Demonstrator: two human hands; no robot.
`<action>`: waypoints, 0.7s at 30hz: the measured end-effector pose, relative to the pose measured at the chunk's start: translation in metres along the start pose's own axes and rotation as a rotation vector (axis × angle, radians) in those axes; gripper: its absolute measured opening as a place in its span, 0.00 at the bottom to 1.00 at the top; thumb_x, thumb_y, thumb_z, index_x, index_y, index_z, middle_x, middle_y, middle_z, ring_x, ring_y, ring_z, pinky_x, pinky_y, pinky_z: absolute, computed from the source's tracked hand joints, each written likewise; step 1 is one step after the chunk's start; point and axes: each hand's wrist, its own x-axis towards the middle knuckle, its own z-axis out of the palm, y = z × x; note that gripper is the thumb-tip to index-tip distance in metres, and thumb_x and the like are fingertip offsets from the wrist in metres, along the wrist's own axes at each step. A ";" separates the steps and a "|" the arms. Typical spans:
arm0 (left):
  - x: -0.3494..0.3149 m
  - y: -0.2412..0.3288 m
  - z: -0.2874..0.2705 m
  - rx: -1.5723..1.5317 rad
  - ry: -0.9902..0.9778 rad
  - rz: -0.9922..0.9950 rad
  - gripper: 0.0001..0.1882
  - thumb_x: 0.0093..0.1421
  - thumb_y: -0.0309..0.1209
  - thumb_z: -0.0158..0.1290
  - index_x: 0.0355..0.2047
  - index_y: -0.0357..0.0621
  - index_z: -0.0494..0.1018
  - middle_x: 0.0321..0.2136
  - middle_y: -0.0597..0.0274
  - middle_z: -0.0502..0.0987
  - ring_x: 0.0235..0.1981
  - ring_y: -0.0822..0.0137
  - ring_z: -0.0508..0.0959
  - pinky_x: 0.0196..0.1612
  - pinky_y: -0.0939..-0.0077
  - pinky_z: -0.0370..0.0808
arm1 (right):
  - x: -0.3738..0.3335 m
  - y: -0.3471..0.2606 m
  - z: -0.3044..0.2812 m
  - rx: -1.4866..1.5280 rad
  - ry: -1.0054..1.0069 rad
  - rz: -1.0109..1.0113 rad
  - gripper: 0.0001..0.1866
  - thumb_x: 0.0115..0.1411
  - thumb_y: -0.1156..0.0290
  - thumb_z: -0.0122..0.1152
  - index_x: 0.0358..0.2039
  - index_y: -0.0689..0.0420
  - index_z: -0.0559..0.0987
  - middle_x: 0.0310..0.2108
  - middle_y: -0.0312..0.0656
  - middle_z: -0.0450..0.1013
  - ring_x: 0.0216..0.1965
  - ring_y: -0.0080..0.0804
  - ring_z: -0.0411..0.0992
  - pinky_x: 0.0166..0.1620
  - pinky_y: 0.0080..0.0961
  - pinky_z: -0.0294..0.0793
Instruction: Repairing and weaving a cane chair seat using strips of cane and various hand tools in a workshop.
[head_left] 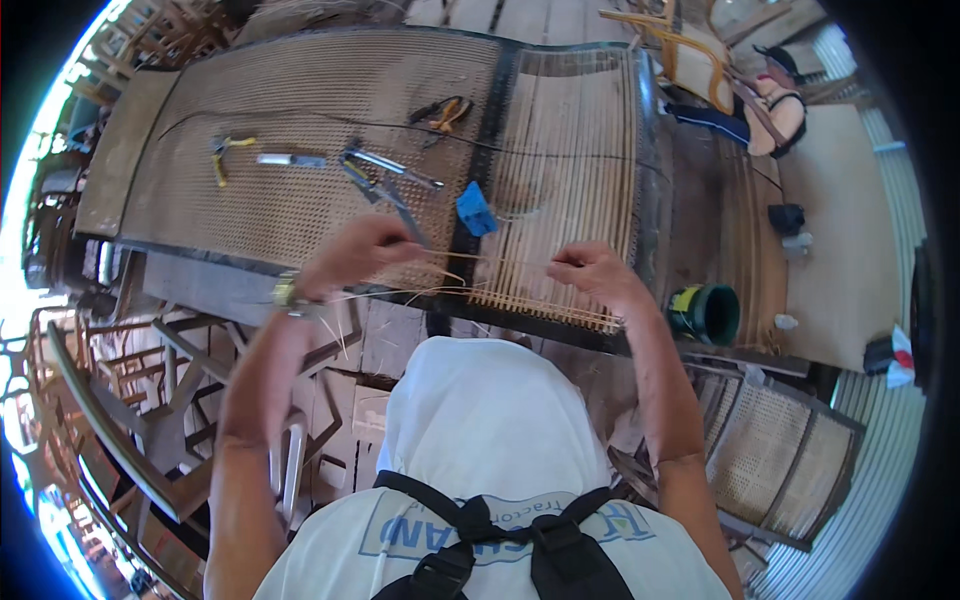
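My left hand (370, 248), with a watch at its wrist, pinches a thin pale cane strand (455, 257) over the near edge of a long dark-framed panel (487, 100). That strand runs toward my right hand (592, 272), whose fingertips are also pinched together at its other end. Below my hands, a few crosswise strands are woven through the lengthwise cane strands (560, 220) near the panel's edge. Loose strand ends hang off by my left wrist. A blue cloth-like piece (476, 209) lies between and beyond my hands.
On the finished-looking woven section (320, 90) lie yellow-handled pliers (228, 158), a knife-like tool (290, 160), grey-handled cutters (385, 190) and orange-handled pliers (445, 115). A dark green bucket (705, 313) stands at right. Chair frames (170, 420) crowd the left; another person (770, 105) sits far right.
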 end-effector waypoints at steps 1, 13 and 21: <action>-0.007 -0.023 -0.025 0.110 -0.008 -0.136 0.16 0.62 0.40 0.62 0.31 0.37 0.81 0.18 0.59 0.74 0.20 0.72 0.71 0.26 0.71 0.68 | -0.009 0.018 -0.019 -0.011 0.023 0.095 0.12 0.63 0.65 0.66 0.35 0.63 0.84 0.27 0.35 0.75 0.29 0.22 0.69 0.35 0.25 0.70; -0.119 -0.180 -0.249 0.546 0.244 -0.434 0.12 0.61 0.32 0.61 0.31 0.34 0.76 0.22 0.59 0.75 0.24 0.67 0.72 0.30 0.68 0.69 | -0.111 0.078 -0.125 -0.146 0.184 0.301 0.08 0.62 0.71 0.67 0.33 0.63 0.83 0.24 0.31 0.75 0.27 0.19 0.69 0.33 0.21 0.70; -0.189 -0.291 -0.276 1.314 0.200 -1.100 0.20 0.58 0.44 0.62 0.46 0.47 0.79 0.42 0.49 0.82 0.46 0.50 0.83 0.46 0.47 0.78 | -0.078 0.065 -0.088 -0.245 0.226 0.170 0.10 0.58 0.69 0.68 0.32 0.64 0.81 0.22 0.40 0.73 0.27 0.23 0.70 0.34 0.26 0.71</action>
